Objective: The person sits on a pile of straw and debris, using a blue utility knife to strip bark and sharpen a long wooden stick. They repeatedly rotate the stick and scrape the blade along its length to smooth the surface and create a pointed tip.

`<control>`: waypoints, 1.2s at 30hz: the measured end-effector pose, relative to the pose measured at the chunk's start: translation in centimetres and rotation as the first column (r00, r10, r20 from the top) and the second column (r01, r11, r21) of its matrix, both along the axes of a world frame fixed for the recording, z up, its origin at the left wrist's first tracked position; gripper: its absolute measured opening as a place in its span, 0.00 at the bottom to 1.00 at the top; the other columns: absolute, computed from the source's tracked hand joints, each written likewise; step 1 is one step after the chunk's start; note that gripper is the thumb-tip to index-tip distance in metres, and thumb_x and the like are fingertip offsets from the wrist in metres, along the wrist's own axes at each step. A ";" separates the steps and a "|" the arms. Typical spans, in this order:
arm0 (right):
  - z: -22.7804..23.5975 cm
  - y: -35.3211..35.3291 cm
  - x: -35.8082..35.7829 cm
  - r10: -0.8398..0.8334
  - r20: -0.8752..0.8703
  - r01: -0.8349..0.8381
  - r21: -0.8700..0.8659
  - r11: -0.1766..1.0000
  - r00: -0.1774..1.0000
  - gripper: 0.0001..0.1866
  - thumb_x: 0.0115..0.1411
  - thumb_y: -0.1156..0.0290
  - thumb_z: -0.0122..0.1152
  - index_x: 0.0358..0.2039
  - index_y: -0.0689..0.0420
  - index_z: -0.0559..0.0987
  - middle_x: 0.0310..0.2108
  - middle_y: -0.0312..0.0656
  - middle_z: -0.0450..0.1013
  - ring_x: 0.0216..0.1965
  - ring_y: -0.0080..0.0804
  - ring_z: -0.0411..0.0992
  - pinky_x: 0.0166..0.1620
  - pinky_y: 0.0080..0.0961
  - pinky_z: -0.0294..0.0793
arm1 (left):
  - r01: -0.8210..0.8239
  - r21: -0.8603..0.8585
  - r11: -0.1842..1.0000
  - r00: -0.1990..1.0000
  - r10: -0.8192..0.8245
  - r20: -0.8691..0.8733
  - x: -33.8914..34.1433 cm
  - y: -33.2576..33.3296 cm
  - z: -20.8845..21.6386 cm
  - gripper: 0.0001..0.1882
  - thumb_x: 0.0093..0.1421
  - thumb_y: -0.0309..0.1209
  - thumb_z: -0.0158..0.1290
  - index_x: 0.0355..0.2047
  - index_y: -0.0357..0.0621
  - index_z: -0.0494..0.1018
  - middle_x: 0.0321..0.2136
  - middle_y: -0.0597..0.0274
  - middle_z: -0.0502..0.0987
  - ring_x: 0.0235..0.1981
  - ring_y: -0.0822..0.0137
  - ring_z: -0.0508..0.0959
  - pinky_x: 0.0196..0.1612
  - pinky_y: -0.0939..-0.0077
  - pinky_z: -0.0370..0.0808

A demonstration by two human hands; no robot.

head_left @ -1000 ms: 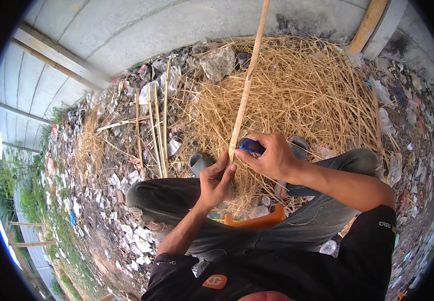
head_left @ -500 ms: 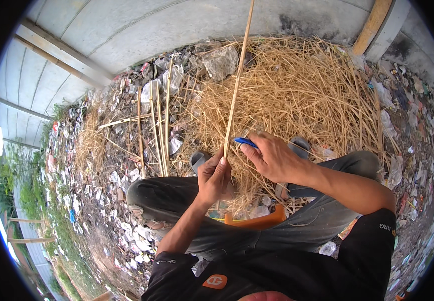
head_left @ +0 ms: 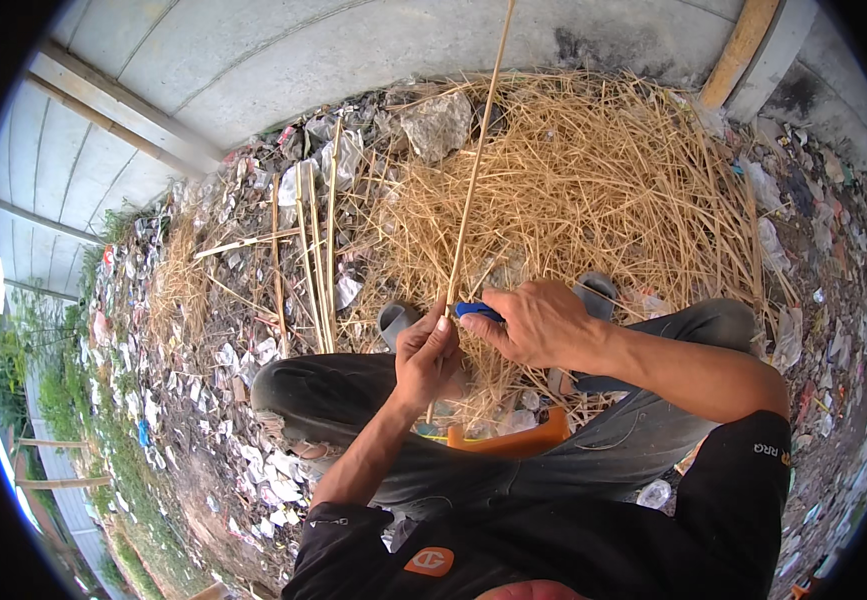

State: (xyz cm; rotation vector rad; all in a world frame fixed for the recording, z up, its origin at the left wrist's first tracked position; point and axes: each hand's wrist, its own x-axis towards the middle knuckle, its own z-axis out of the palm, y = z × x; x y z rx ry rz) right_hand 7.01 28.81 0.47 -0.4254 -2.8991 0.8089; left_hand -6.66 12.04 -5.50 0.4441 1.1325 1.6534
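A long, thin bamboo strip [head_left: 475, 165] rises from my lap toward the wall, leaning slightly right at its far end. Near its lower end my left hand [head_left: 425, 358] is closed round it, thumb laid along the strip. My right hand [head_left: 545, 325] grips a blue utility knife [head_left: 477, 311], whose front end meets the strip just above my left thumb. The blade cannot be made out. Below my left hand, a short tail of the strip shows between my legs.
Beyond my feet spreads a heap of straw-like bamboo shavings [head_left: 593, 180]. Several split bamboo strips [head_left: 330, 230] lie to the left, on litter-strewn ground. An orange stool [head_left: 518, 438] shows between my legs. A concrete wall [head_left: 373, 55] closes the far side, near a pale rock [head_left: 437, 126].
My right hand has moved left and slightly down, bringing the blue knife against the strip. The strip now looks narrower, as if turned on edge. My left hand stays nearly in place.
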 end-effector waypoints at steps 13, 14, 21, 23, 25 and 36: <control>2.1 15.0 -0.1 -0.512 -0.197 0.534 0.073 0.843 0.836 0.37 0.70 0.35 0.37 0.27 0.55 0.80 0.10 0.32 0.63 0.09 0.25 0.61 0.14 0.30 0.60 | 0.192 0.041 0.981 0.979 -0.194 0.061 2.6 -2.8 0.3 0.24 0.73 0.27 0.45 0.67 0.37 0.61 0.19 0.77 0.62 0.15 0.82 0.59 0.18 0.85 0.54; 3.2 15.0 -0.1 -0.493 -0.270 0.528 0.073 0.846 0.827 0.37 0.70 0.35 0.37 0.27 0.55 0.80 0.09 0.31 0.62 0.09 0.25 0.61 0.14 0.29 0.59 | 0.253 0.073 0.965 0.967 -0.251 -0.031 2.7 -3.3 -0.6 0.24 0.73 0.27 0.45 0.68 0.36 0.60 0.18 0.77 0.61 0.16 0.83 0.59 0.18 0.85 0.55; 2.5 6.3 0.6 -0.199 -0.184 0.212 0.052 0.976 0.962 0.34 0.68 0.38 0.45 0.26 0.58 0.80 0.10 0.39 0.68 0.13 0.36 0.71 0.18 0.35 0.68 | 0.124 0.108 0.986 0.990 -0.131 0.056 1.1 -0.5 1.0 0.25 0.72 0.27 0.45 0.68 0.38 0.60 0.19 0.76 0.60 0.16 0.82 0.57 0.20 0.83 0.55; 2.5 4.0 0.4 -0.109 -0.133 0.111 0.007 0.994 0.985 0.33 0.67 0.39 0.48 0.26 0.58 0.80 0.11 0.44 0.71 0.16 0.42 0.75 0.20 0.39 0.72 | 0.066 0.099 0.993 0.994 -0.073 0.077 0.8 -0.6 1.3 0.24 0.73 0.28 0.46 0.68 0.39 0.61 0.19 0.75 0.59 0.17 0.81 0.57 0.21 0.83 0.55; 2.3 2.3 0.6 -0.046 -0.120 0.045 -0.008 0.999 0.992 0.32 0.66 0.40 0.49 0.26 0.59 0.81 0.12 0.46 0.72 0.17 0.46 0.76 0.22 0.42 0.74 | 0.051 0.069 0.996 0.997 -0.055 0.057 0.3 -0.4 1.5 0.24 0.73 0.29 0.46 0.68 0.40 0.61 0.19 0.75 0.59 0.17 0.81 0.57 0.21 0.83 0.55; -0.1 1.1 0.0 -0.005 -0.097 0.013 0.083 0.996 0.995 0.31 0.67 0.40 0.50 0.26 0.58 0.79 0.11 0.49 0.71 0.14 0.46 0.75 0.19 0.40 0.73 | 0.022 0.017 1.000 0.995 -0.020 -0.098 0.4 -0.1 1.0 0.23 0.73 0.30 0.46 0.66 0.39 0.62 0.19 0.78 0.58 0.17 0.83 0.56 0.20 0.85 0.55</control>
